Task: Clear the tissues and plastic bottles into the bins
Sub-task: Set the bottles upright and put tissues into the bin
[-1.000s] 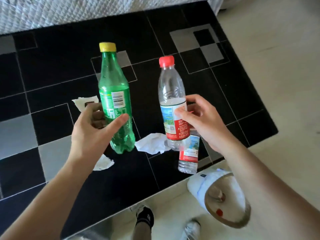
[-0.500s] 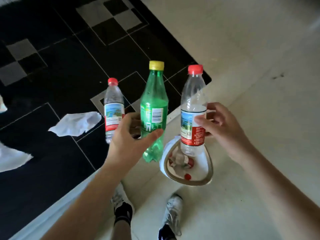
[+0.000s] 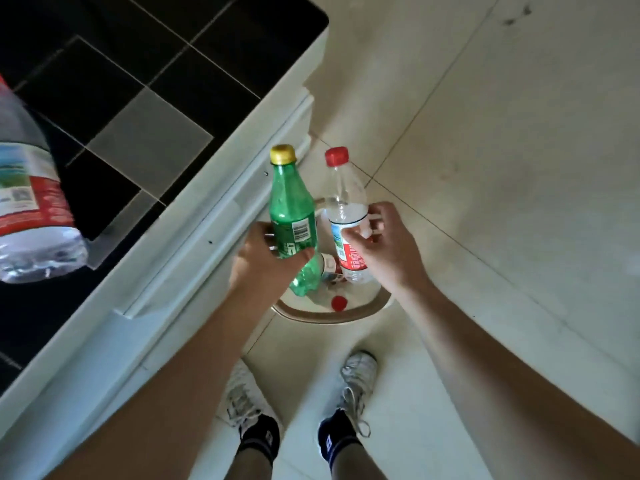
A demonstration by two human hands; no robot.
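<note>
My left hand [image 3: 263, 263] grips a green plastic bottle [image 3: 294, 223] with a yellow cap, held upright. My right hand [image 3: 388, 251] grips a clear water bottle [image 3: 346, 209] with a red cap and red label, also upright. Both bottles hang directly over a round white bin [image 3: 346, 315] on the floor, which holds at least one bottle and a loose red cap [image 3: 338, 302]. Another clear bottle with a red label [image 3: 31, 209] stands on the table at the far left, very close to the camera.
The black and grey chequered table [image 3: 145, 140] with a white edge runs along the left, right beside the bin. Pale floor tiles [image 3: 502, 168] spread to the right. My two feet in white shoes [image 3: 356, 379] stand just behind the bin.
The view has swung down and right from the table to the floor. Both hands have carried their bottles from over the table to over the bin. The tissues are out of view.
</note>
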